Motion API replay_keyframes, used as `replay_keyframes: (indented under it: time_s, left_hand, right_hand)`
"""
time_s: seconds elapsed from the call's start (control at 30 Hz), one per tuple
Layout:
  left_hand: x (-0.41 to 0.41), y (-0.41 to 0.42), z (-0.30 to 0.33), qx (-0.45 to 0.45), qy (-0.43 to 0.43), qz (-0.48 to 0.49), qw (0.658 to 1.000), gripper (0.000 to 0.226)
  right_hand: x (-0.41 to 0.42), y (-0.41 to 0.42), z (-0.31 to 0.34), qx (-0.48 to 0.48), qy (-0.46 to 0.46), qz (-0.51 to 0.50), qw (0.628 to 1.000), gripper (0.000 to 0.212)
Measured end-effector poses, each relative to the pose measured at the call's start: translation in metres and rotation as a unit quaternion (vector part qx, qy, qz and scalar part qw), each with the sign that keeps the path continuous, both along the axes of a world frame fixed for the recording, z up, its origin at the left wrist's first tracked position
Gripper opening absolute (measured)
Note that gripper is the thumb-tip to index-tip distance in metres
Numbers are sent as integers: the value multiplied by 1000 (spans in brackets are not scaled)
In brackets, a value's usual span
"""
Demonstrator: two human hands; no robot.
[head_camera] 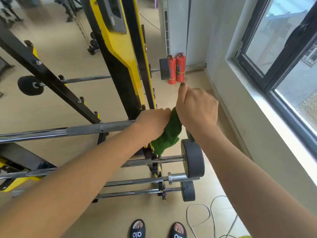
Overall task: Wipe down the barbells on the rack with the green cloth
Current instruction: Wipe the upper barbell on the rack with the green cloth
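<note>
Green fuzzy cloth (169, 133) bunches between my hands: left hand (154, 121) grips it on the knurled steel barbell (82, 130); right hand (197, 107) is fisted just right, contents hidden.

barbells (51, 132) on yellow-black rack (118, 54)

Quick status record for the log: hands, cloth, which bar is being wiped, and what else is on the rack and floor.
left hand: grips the green cloth on the bar
right hand: fingers curled beside the cloth; what it holds is hidden
green cloth: bunched between both hands, hanging down
bar being wiped: top barbell, near its right end
lower barbells: resting on the yellow and black rack
floor: two red fire extinguishers, loose cable
</note>
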State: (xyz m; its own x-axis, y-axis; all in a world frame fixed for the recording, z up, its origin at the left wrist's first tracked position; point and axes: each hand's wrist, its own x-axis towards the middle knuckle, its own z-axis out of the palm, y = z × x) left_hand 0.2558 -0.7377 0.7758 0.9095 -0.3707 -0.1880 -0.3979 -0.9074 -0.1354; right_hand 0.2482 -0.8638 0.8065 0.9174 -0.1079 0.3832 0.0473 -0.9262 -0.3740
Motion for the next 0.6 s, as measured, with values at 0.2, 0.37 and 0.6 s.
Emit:
replay_keyframes:
  time_s: [0.2, 0.37, 0.6]
  left_hand:
    - [-7, -19, 6, -6, 7, 28, 1000, 13]
    - [-16, -32, 2, -79, -24, 27, 996, 14]
    - [-26, 29, 6, -114, -11, 9, 993, 57]
  right_hand:
    - [4, 6, -6, -24, -12, 0, 1000, 57]
    - [2, 2, -7, -21, -16, 0, 1000, 54]
    - [-1, 1, -5, 2, -9, 4, 1000, 55]
